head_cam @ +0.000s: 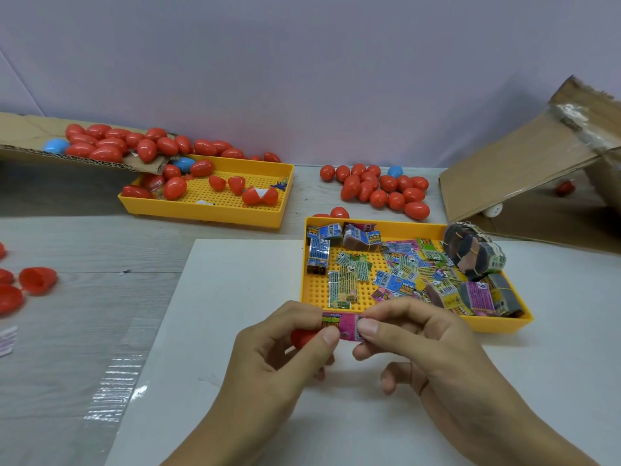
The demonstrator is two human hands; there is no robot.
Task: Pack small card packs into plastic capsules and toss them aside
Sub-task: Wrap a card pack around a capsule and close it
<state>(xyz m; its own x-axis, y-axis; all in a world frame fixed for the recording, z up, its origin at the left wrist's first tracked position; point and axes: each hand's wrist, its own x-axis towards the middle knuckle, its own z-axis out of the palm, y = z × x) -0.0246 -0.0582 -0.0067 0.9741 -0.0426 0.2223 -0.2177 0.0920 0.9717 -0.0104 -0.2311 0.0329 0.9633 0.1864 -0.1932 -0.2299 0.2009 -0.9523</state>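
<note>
A single head-worn view looks forward and down across the table [100, 331] from the person's own seat, close above both hands at the lower centre (the wide lens bends the edges), reaching to the back wall [302, 62].

Grey wood-grain table [84, 243]; on it a white board [235, 381], two yellow trays [215, 215] [497, 326], loose red capsules [379, 190], an open capsule half [37, 280] at left, tilted cardboard [510, 173] at right.
</note>
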